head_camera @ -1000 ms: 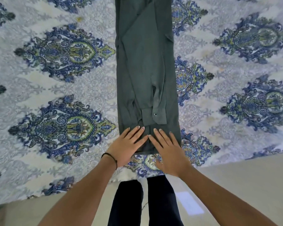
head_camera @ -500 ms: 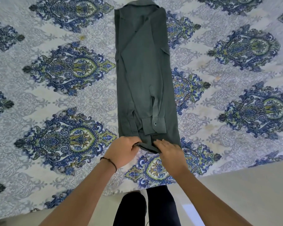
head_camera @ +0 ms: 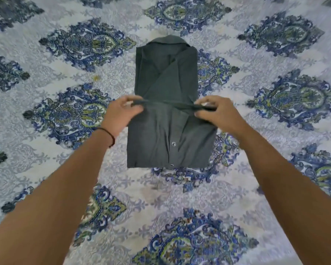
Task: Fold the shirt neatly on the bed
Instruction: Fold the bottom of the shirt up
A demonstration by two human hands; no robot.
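My L grip [head_camera: 120, 113] & R grip [head_camera: 216, 113] each pinch a corner of the lifted hem edge [head_camera: 166, 102] of the shirt [head_camera: 161, 142], folded narrow on the bed [head_camera: 46, 169], so I reckon: keep that edge taut & level, sides sq w/ layer below, lay it just under the collar [head_camera: 167, 40].

Thin black wrist cord [head_camera: 109, 134], small yellowish stain [head_camera: 96, 77]

This looks like a bedroom in a home. A bed [head_camera: 256, 60] fills the whole view, covered by a pale quilted bedspread [head_camera: 36, 79] printed with blue and green damask medallions. A dark green shirt [head_camera: 166, 77] lies on it.
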